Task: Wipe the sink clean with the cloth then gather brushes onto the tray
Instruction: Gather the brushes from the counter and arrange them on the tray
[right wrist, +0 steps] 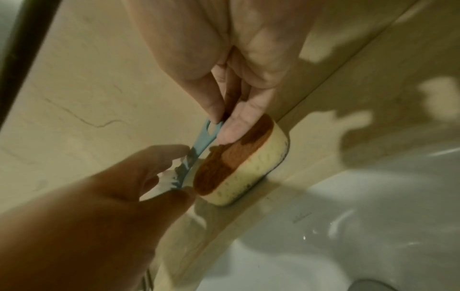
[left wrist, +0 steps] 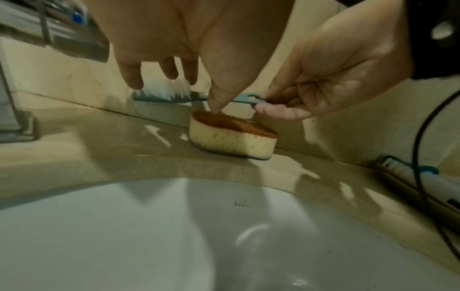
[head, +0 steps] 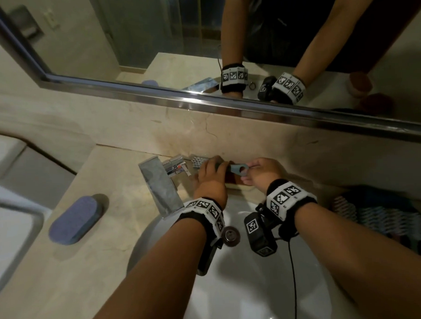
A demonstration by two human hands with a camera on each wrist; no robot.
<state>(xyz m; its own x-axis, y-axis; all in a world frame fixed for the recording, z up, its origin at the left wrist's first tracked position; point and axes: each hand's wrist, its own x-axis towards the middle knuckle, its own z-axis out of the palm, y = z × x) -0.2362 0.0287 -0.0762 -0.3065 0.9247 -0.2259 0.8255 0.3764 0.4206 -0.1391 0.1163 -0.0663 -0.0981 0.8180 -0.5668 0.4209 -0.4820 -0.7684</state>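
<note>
A blue-handled brush (head: pixel 238 169) with white bristles (left wrist: pixel 169 90) hangs just above the counter at the back wall, held between both hands. My left hand (head: pixel 211 167) curls its fingers and thumb around the bristle end. At the other end, my right hand (head: pixel 251 169) pinches the looped handle tip (right wrist: pixel 209 133). Directly under the brush, a yellow sponge (left wrist: pixel 231 137) with a brown top lies on the counter. The white sink (head: pixel 256 277) is below my wrists. At the far right stands a tray (left wrist: pixel 398 182) with another white-bristled brush (left wrist: pixel 398 167) in it.
A chrome faucet (head: pixel 162 182) rises left of my hands. On the left counter lies a purple oval scrubber (head: pixel 74 220). A patterned blue and white cloth (head: pixel 383 217) is bunched on the right. The mirror frame (head: pixel 202 97) runs above the backsplash. A black cable (head: pixel 290 264) dangles over the basin.
</note>
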